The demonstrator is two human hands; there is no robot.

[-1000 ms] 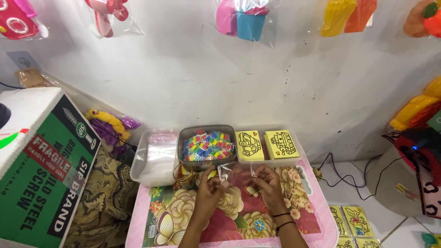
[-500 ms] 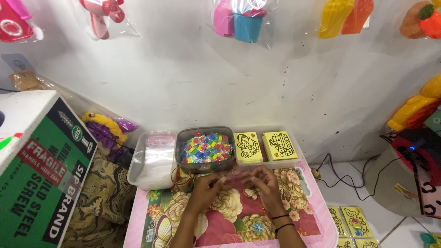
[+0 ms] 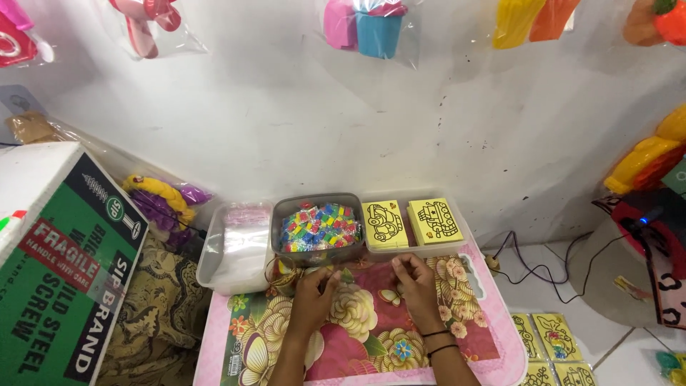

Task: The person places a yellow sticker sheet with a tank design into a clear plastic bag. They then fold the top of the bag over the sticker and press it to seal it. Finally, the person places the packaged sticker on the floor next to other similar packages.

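White wall (image 3: 286,121) behind, hung with bagged plastic toys (image 3: 364,25) along the top edge. Big green and white cardboard box (image 3: 57,264) at far left, patterned brown cloth (image 3: 153,314) beside it. Low pink table (image 3: 493,314) with flower-print top in centre, pressed against wall. Along table's back edge, left to right: clear plastic tub (image 3: 232,246) with clear bags inside; grey container (image 3: 318,227) full of small multicoloured pieces; clear tray (image 3: 457,243) holding two stacks of yellow cards (image 3: 411,223) with black line drawings. More yellow cards (image 3: 547,339) on the tiled floor right of table, black cable (image 3: 536,264) trailing nearby.

Left hand (image 3: 313,297) on table just in front of grey container, fingers curled narrow, pinching edge of small clear plastic bag (image 3: 357,279). Right hand (image 3: 414,282) just in front of the card tray, fingers bent in, gripping other side of same bag; black bands (image 3: 436,342) on wrist. Bag stretched between both hands, low over the tabletop, near grey container's front wall. Bag contents too small and see-through to tell. Small cluster of rubber bands (image 3: 282,270) just left of left hand.
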